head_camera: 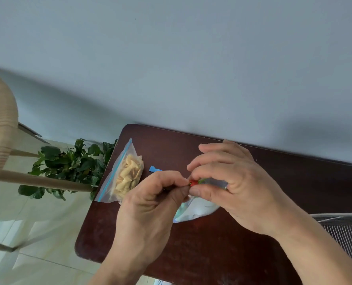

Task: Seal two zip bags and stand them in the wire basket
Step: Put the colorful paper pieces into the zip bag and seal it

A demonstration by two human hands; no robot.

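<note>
A clear zip bag with a red and green zip strip hangs between my hands over the dark wooden table. My left hand pinches the strip's left end, and my right hand pinches it just to the right; both cover most of the bag. A second zip bag with a blue strip, full of pale yellow snack pieces, lies flat at the table's left edge. The wire basket shows partly at the right edge.
A small blue scrap lies on the table between the two bags. A leafy green plant stands on the tiled floor left of the table. A light wooden stool is at far left. A pale wall runs behind the table.
</note>
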